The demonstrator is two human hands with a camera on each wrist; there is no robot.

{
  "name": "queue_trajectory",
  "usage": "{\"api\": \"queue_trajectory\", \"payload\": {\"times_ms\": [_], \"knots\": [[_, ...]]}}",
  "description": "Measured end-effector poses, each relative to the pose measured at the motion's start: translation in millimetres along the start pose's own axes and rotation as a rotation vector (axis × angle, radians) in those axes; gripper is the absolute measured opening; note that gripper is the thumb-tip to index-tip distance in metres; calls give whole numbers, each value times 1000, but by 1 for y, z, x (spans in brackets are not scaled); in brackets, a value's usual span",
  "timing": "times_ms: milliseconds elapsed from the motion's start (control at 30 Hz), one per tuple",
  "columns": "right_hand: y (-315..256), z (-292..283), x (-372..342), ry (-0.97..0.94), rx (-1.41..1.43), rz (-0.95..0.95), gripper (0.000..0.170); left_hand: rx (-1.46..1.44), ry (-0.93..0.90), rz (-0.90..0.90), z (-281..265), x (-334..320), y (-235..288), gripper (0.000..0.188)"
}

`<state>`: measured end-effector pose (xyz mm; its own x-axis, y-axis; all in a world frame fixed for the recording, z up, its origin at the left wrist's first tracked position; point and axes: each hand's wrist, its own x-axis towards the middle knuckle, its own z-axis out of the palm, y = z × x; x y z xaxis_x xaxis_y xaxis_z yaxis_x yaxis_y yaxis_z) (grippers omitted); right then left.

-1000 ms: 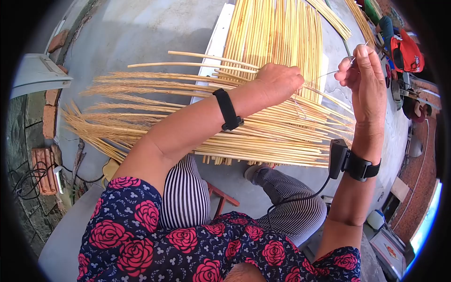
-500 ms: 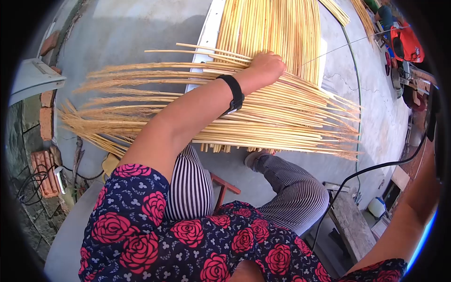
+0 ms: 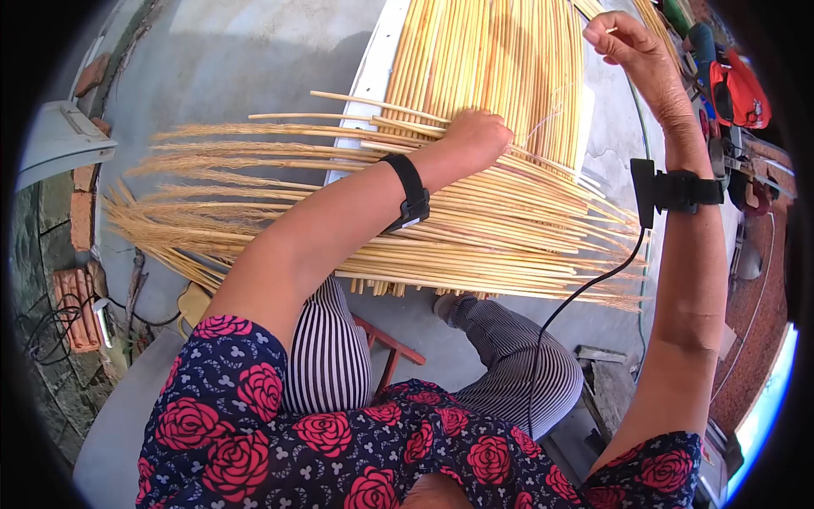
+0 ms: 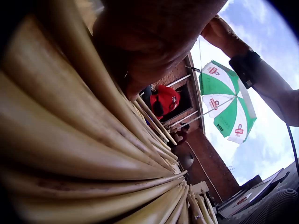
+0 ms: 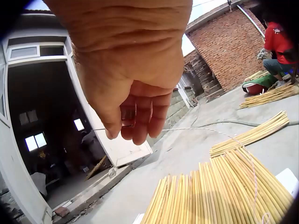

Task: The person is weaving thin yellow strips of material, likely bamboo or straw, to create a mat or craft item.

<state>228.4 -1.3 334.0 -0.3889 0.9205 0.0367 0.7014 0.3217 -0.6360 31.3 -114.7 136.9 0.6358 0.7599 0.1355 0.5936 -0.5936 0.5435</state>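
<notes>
My left hand (image 3: 479, 140) grips pale plant stalks (image 3: 500, 229) where they lie across a mat of long stalks (image 3: 483, 59); its fingertips are largely hidden. In the left wrist view thick stalks (image 4: 84, 126) run close beneath that hand. Raised at the upper right, my right hand (image 3: 638, 64) pinches a thin needle (image 5: 99, 129) between thumb and fingers. A pale thread (image 5: 224, 134) trails from it down to the mat, hanging loose near the left hand.
White board (image 3: 366, 81) lies under the mat's left edge. Feathery stalk ends (image 3: 195, 148) spread left. Another stalk bundle (image 5: 252, 133) and a hose (image 5: 224, 123) lie on the concrete. A person in red (image 5: 280, 44) crouches farther off. A cable (image 3: 585, 293) hangs from the right wrist.
My right hand swung far out right, drawing the thread taut, then came back to the upper right with the thread slack. The left hand stayed on the stalks, shifting slightly.
</notes>
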Motion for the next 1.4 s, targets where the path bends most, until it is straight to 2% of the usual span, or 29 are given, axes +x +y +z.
{"api": "queue_trajectory", "payload": {"times_ms": [167, 233, 333, 433, 467, 567, 667, 800, 900, 1000, 1067, 1200, 1233, 1300, 1333, 1400], "knots": [[32, 94, -72, -341, 155, 449, 7, -42, 47, 15, -8, -1, 1, 15], [41, 114, -87, -309, 237, 399, 14, -59, -11, -5, -12, 1, 2, 13], [48, 128, -92, -358, 231, 516, 17, -58, -12, -8, -12, 1, -1, 11], [65, 138, -89, -498, 247, 468, 15, -32, -4, -7, -12, 1, -1, 11], [58, 130, -86, -526, 172, 464, 12, -34, 7, -6, -25, 1, 6, 11], [62, 130, -86, -487, 231, 452, 12, -38, -10, 2, -27, 1, 5, 10], [59, 130, -84, -485, 420, 510, 13, -49, -8, 8, -27, -1, 5, 9], [61, 143, -86, -236, 327, 395, 14, -54, -4, 0, -29, -1, 4, 7], [55, 152, -85, -170, 257, 464, 15, 115, 23, 136, -25, -6, 2, 8], [59, 164, -88, -77, 361, 493, 14, 178, 113, 213, -24, -9, 2, 11], [62, 173, -91, -38, 396, 517, 14, 193, 107, 255, -27, -10, 2, 11], [60, 177, -99, 32, 171, 466, 15, 263, 41, 281, -28, -8, 4, 13], [58, 178, -99, 51, 97, 418, 16, 275, 68, 271, -27, -9, 7, 13], [54, 179, -99, 96, 107, 445, 16, 302, 121, 243, -24, -13, 15, 15], [56, 180, -100, 106, 91, 414, 16, 281, 4, 185, -28, -14, 23, 23], [60, 180, -101, 124, 95, 390, 17, 248, 123, 179, -16, -21, 34, 29]]}}
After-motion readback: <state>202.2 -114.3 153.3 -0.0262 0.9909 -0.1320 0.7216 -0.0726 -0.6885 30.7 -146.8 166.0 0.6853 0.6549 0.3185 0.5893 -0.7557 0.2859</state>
